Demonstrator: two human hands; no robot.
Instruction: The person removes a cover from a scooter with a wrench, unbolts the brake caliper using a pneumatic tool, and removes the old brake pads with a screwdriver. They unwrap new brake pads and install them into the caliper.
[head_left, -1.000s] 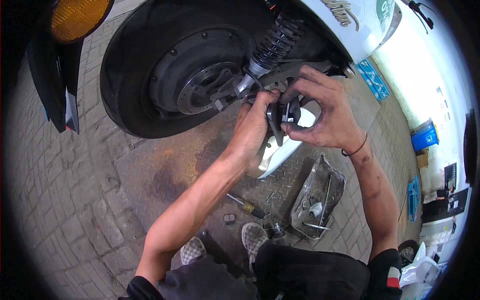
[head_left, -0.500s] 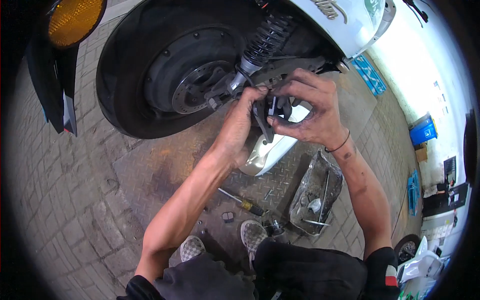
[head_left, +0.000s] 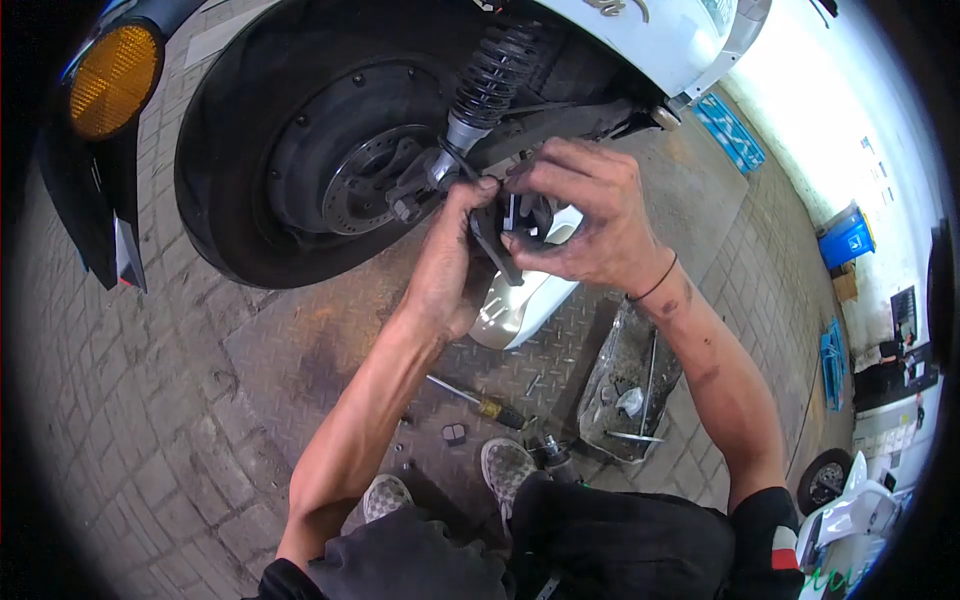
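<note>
My left hand [head_left: 450,240] is closed on a black brake caliper [head_left: 487,238], its thumb along the upper edge. From the other side, my right hand [head_left: 605,215] grips the caliper with curved fingers and thumb, around its slot. Both hands have dark grime on the fingertips. The caliper is held off the wheel, just below the spring shock absorber [head_left: 490,80] and to the right of the drilled brake disc [head_left: 350,200]. My fingers hide part of it, so I cannot make out what sits inside the slot.
A large black wheel [head_left: 225,180] stands at upper left. Below my hands lie a white panel [head_left: 525,310], a screwdriver [head_left: 495,410], a small dark block [head_left: 453,434] and a grimy tray [head_left: 595,400] holding loose bits. An orange reflector [head_left: 115,80] juts in at left.
The view has shifted slightly, so the wheel and both hands appear a little further left. Both hands keep their hold on the caliper, with little visible change in grip.
</note>
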